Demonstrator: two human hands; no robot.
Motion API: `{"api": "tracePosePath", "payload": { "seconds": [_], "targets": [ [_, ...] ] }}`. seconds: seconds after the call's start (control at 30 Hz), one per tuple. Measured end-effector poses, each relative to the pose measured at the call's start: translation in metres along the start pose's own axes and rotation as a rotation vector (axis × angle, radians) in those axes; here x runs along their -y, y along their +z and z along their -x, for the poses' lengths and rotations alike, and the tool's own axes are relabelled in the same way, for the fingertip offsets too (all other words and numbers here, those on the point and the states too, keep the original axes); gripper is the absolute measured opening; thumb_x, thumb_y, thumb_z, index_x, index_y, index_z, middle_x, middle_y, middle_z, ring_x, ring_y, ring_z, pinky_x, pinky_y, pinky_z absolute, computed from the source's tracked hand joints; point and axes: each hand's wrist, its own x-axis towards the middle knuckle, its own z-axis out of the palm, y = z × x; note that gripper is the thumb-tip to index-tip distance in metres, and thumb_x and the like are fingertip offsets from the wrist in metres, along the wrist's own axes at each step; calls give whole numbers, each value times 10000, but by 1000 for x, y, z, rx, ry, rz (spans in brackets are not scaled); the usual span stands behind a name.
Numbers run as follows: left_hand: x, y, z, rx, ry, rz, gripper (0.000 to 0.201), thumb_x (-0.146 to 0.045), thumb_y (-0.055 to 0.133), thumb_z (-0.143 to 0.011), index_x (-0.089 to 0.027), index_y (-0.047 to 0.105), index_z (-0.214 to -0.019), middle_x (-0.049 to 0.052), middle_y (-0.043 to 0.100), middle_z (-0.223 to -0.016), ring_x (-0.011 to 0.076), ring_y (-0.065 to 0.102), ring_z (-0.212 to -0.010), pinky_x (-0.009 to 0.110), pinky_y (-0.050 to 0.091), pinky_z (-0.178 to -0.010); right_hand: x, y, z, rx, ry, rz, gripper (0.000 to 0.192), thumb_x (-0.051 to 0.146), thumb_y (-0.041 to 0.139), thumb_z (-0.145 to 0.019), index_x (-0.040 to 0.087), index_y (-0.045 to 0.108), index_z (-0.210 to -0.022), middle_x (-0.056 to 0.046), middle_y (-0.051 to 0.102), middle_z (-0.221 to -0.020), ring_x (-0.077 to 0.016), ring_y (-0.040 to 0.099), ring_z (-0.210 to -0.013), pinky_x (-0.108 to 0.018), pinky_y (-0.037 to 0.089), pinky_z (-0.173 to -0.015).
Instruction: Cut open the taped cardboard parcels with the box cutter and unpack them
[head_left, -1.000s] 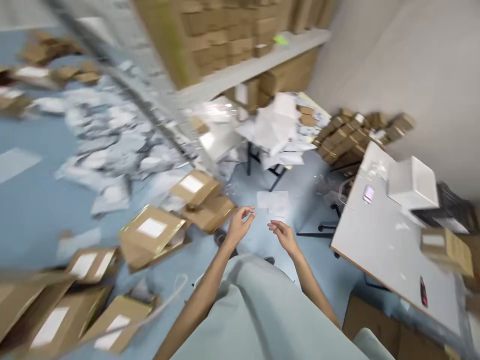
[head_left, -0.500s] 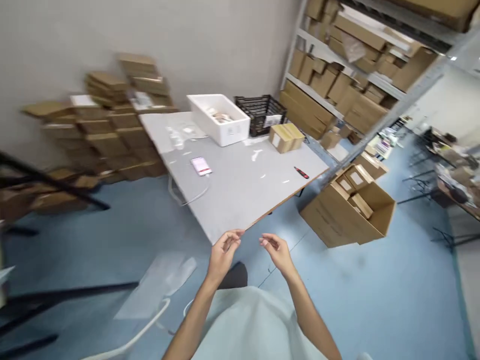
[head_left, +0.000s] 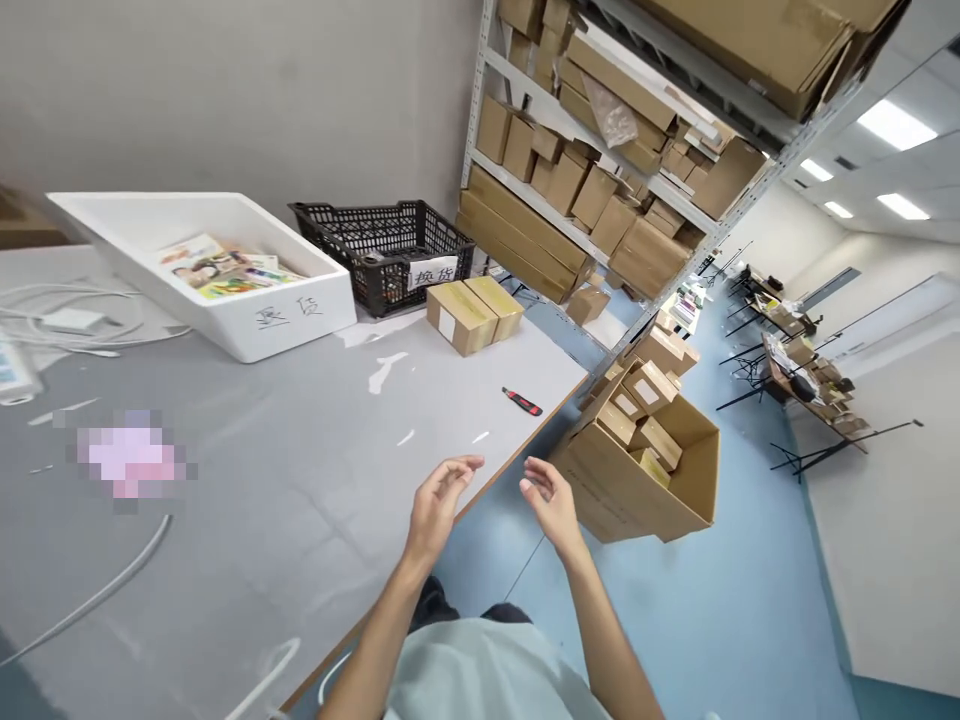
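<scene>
Over the near edge of the grey table (head_left: pixel 300 520) I hold my left hand (head_left: pixel 441 505), fingers bent and apart, with nothing in it. Just past that edge, above the floor, my right hand (head_left: pixel 551 505) is raised with its fingers curved and spread, also holding nothing. A gap separates the two hands. Nearest to them on the table lies a red and black utility knife (head_left: pixel 522 402). Beyond the knife stand two small taped cardboard boxes (head_left: pixel 474 318), side by side. Whether either hand touches the table cannot be made out.
A white foam box (head_left: pixel 300 315) with colourful papers and a black crate (head_left: pixel 379 262) stand along the back. A large carton (head_left: pixel 630 490) of small boxes sits on the floor at right, below a shelf rack (head_left: pixel 472 120). A white cable (head_left: pixel 97 600) crosses the left side.
My view has come closer to the table and swung to the right. Both hands stay raised, apart and unfilled; the left is now over the table's edge.
</scene>
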Motion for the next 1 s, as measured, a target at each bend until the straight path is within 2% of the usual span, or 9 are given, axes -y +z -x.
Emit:
{"api": "tracePosePath", "payload": {
  "seconds": [0.13,0.27,0.33,0.43,0.53,0.6,0.73,0.87,1.0],
  "targets": [
    [-6,26,-50,41,17,-25,339,-573,769,-924,-241,724,-866,147,854,-1214,361,771,-1282,540,569,-1214,-9,-10,-67,-51,-8,32,722,714,892,-879,244,793,-1417,-182,774,-1514,-383,749,-1387,-538,667,-1120],
    [-1,38,-93,-23,28,-41,305,-525,800,-891,-244,683,-873,151,849,-1216,350,783,-1267,521,595,-1171,-40,-9,-139,8,20,62,765,751,883,-854,238,788,-1414,-200,752,-1520,-399,744,-1367,-566,676,-1099],
    [2,42,-116,-83,34,-40,289,-486,826,-860,-248,663,-874,144,848,-1213,340,791,-1250,516,598,-1162,-56,-7,-187,54,7,101,779,757,877,-846,236,783,-1416,-206,737,-1522,-403,739,-1364,-586,669,-1107],
    [2,50,-155,-179,39,-68,273,-476,826,-874,-250,675,-895,139,846,-1219,332,794,-1238,516,596,-1157,-68,0,-278,135,-57,195,793,748,852,-860,237,758,-1459,-206,704,-1541,-401,710,-1413,-595,642,-1156],
    [-6,63,-196,-278,59,-110,278,-500,814,-908,-252,688,-911,138,846,-1224,334,789,-1246,512,595,-1146,-67,18,-381,224,-140,326,816,712,821,-899,225,700,-1542,-221,650,-1611,-401,620,-1549,-593,560,-1270],
    [-11,75,-222,-353,82,-130,287,-512,812,-914,-254,687,-911,135,848,-1216,335,787,-1243,504,597,-1132,-63,38,-449,268,-153,441,906,694,843,-893,180,642,-1612,-257,579,-1698,-417,511,-1657,-593,464,-1356],
    [-12,101,-266,-479,98,-164,301,-537,794,-932,-252,699,-924,132,850,-1198,327,784,-1229,491,590,-1114,-58,84,-564,367,-65,669,1167,701,893,-870,90,470,-1770,-320,288,-1893,-454,209,-1810,-584,277,-1442],
    [-3,125,-292,-519,64,-196,325,-555,796,-942,-249,690,-924,135,849,-1195,331,781,-1241,485,594,-1092,-68,118,-639,438,53,804,1259,751,880,-881,121,360,-1839,-316,82,-1951,-464,42,-1837,-619,143,-1453],
    [6,139,-302,-542,18,-232,344,-577,793,-953,-252,684,-930,140,844,-1216,332,783,-1237,476,600,-1067,-92,130,-672,506,150,825,1451,879,851,-821,116,216,-1879,-347,-62,-1943,-490,-2,-1828,-706,101,-1426]
  ]
}}
